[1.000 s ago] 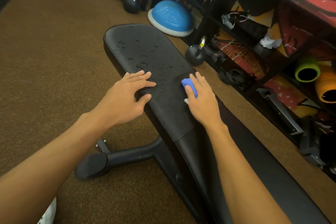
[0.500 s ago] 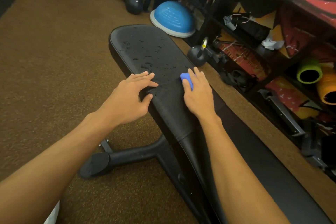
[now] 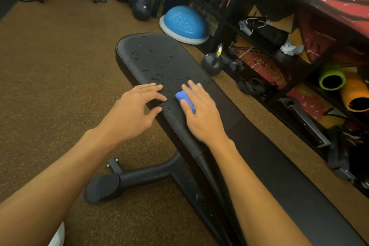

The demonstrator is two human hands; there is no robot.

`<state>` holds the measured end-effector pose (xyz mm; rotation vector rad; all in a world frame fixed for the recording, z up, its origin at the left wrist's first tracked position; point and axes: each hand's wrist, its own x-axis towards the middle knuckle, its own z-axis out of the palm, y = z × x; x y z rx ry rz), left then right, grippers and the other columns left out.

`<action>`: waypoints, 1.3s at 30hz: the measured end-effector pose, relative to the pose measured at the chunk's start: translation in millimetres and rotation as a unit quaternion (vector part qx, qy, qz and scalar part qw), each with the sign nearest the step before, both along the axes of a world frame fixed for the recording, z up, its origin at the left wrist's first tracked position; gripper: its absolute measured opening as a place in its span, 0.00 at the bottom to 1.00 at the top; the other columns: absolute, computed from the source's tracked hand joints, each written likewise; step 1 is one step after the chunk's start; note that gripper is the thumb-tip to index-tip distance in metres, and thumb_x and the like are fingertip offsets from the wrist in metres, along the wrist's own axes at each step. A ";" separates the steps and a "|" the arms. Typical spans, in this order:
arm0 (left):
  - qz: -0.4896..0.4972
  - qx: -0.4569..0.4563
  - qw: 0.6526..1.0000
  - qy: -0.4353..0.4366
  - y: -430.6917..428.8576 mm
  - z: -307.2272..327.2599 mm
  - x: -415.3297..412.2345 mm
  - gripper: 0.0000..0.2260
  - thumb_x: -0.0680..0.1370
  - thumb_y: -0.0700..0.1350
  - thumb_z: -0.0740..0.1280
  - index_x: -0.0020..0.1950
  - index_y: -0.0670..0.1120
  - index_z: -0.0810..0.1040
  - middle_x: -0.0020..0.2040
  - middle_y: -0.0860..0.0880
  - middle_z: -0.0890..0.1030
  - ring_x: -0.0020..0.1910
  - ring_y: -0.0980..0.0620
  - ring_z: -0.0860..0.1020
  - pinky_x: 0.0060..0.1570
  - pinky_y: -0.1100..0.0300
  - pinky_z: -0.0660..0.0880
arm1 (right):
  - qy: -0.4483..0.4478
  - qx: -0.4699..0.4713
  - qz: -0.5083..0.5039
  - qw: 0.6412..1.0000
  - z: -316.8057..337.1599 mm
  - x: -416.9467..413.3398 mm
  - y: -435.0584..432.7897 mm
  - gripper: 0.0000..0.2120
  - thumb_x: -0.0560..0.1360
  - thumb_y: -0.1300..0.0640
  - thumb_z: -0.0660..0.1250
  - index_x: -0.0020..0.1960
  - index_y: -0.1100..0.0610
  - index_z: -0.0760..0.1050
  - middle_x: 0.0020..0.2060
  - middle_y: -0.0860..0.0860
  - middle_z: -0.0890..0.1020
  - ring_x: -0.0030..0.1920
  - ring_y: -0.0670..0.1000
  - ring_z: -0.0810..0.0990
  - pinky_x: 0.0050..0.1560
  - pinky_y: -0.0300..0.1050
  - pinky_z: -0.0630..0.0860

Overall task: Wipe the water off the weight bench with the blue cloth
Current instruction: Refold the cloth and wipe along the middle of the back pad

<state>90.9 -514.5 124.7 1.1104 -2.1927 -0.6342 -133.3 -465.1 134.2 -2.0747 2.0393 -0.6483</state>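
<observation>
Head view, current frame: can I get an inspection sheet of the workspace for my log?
Surface: black weight bench pad, with water droplets scattered over its far end.
Job's things: blue cloth lies on the pad, mostly under the right hand.
Clutter: nothing seen on the bench.
Hands: right hand presses the cloth with straight fingers; left hand rests spread on the pad's left edge.
Cables: nothing seen.
Surroundings: brown carpet; kettlebells and a blue balance dome beyond the bench; a small kettlebell beside it; black shelving on the right holding a green foam roller and an orange foam roller.
</observation>
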 end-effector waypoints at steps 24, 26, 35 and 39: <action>0.035 0.006 0.999 -0.016 1.1 2.5 11.8 0.17 0.78 0.45 0.77 0.65 0.56 0.82 0.79 0.56 0.72 0.81 0.55 0.63 0.76 0.38 0.65 | -0.007 0.010 0.041 0.999 -0.8 25.5 9.7 0.25 0.89 0.46 0.56 0.84 0.48 0.62 0.85 0.43 0.58 0.85 0.46 0.49 0.83 0.49 0.50; 0.033 0.005 0.999 -0.013 0.3 3.1 14.3 0.17 0.78 0.44 0.76 0.65 0.56 0.82 0.79 0.56 0.72 0.81 0.55 0.63 0.77 0.42 0.63 | -0.007 0.018 0.082 0.996 -1.4 12.5 28.6 0.24 0.89 0.46 0.57 0.84 0.46 0.62 0.84 0.40 0.59 0.85 0.41 0.49 0.84 0.47 0.50; 0.046 0.002 0.999 -0.018 0.9 3.4 13.4 0.17 0.79 0.42 0.74 0.65 0.57 0.81 0.79 0.54 0.72 0.81 0.52 0.65 0.78 0.39 0.64 | -0.005 0.020 0.028 0.999 -1.2 37.8 13.0 0.25 0.89 0.48 0.56 0.85 0.49 0.61 0.85 0.45 0.58 0.86 0.47 0.49 0.83 0.51 0.50; 0.055 0.008 0.998 -0.028 -1.7 5.3 17.0 0.17 0.80 0.43 0.72 0.66 0.58 0.82 0.81 0.53 0.70 0.81 0.50 0.64 0.78 0.37 0.63 | -0.029 0.030 0.059 0.997 -1.4 15.8 43.2 0.24 0.88 0.47 0.59 0.84 0.46 0.64 0.84 0.40 0.59 0.84 0.41 0.50 0.84 0.47 0.52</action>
